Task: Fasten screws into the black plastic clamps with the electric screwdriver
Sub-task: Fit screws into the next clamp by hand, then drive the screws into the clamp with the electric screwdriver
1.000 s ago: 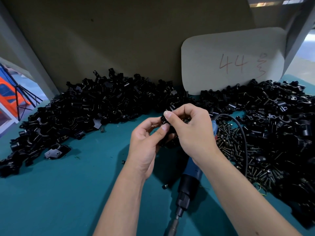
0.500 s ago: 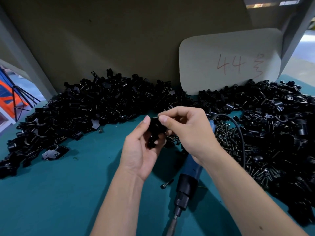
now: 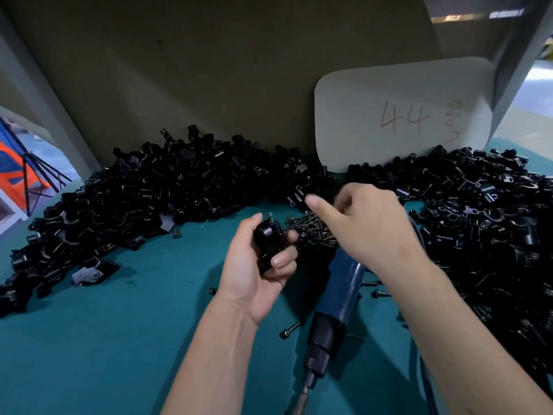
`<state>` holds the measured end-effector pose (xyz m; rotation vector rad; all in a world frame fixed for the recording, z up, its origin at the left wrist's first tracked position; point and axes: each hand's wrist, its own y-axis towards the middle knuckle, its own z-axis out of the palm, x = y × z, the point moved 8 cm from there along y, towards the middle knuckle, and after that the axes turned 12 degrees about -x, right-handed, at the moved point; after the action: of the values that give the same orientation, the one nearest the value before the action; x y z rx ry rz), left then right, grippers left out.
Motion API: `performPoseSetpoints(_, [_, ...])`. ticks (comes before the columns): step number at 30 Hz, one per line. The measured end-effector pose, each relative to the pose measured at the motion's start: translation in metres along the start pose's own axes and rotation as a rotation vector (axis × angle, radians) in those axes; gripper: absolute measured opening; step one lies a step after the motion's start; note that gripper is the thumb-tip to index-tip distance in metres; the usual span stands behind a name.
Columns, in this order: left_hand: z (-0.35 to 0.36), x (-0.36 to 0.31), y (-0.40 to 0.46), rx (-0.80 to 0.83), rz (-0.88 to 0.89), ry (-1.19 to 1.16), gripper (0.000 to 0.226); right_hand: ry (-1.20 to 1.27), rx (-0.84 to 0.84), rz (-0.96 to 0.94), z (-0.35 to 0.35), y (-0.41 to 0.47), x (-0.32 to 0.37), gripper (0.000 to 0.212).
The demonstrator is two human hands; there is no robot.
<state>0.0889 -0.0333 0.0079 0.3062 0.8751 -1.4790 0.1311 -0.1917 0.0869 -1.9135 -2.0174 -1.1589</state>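
We noted the left hand (image 3: 263,265) gripping the black clamp (image 3: 267,244) above the mat, right hand (image 3: 359,226) loosely curled and empty over the screw pile (image 3: 311,232); we judged picking one screw by its shank best, electric screwdriver (image 3: 335,313) lying idle.

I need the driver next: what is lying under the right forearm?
The blue electric screwdriver lies on the teal table under the right forearm, bit toward the camera. Loose screws lie beside it. Its rear end is hidden by the right hand.

Both forearms are bare, with no sleeves in view. The left hand (image 3: 257,265) and right hand (image 3: 368,232) wear no gloves. The fingers (image 3: 321,206) have short nails.
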Motion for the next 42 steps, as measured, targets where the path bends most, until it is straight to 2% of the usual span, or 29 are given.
performPoseSetpoints(2, [0.000,0.001,0.000,0.016,-0.036,-0.004,0.032,-0.321,0.057,0.053,-0.002,-0.002,-0.013,0.073])
performPoseSetpoints(4, [0.002,0.002,-0.001,0.043,-0.056,0.013,0.035,-0.445,0.178,0.087,0.004,-0.009,-0.017,0.082])
performPoseSetpoints(9, [0.002,0.006,-0.001,0.064,-0.077,0.019,0.049,-0.481,0.337,0.062,0.015,-0.021,-0.014,0.086])
performPoseSetpoints(14, [-0.001,0.000,0.003,0.033,-0.034,0.018,0.033,-0.507,0.475,0.097,0.018,-0.030,-0.019,0.093])
performPoseSetpoints(18, [-0.004,-0.001,0.006,0.003,-0.027,0.045,0.042,-0.362,0.331,0.116,0.014,-0.034,-0.013,0.088])
performPoseSetpoints(23, [-0.013,-0.005,0.009,-0.109,0.009,0.016,0.027,-0.296,0.234,0.193,0.002,-0.047,-0.011,0.082])
performPoseSetpoints(28, [-0.018,-0.003,0.007,-0.194,0.020,0.018,0.024,-0.276,0.155,0.181,0.011,-0.072,0.004,0.090])
performPoseSetpoints(33, [-0.020,-0.007,0.006,-0.199,0.004,-0.081,0.022,0.009,0.140,0.248,0.012,-0.074,-0.012,0.079])
performPoseSetpoints(36, [-0.020,-0.011,0.007,-0.182,0.005,-0.152,0.023,0.247,0.057,0.359,-0.004,-0.065,-0.023,0.069])
performPoseSetpoints(39, [-0.022,-0.018,0.006,-0.169,0.088,-0.049,0.025,0.775,-0.004,0.676,-0.011,-0.050,-0.031,0.051])
performPoseSetpoints(42, [-0.026,-0.027,0.005,-0.211,0.292,0.175,0.027,1.202,-0.022,0.906,-0.014,-0.036,-0.027,0.044])
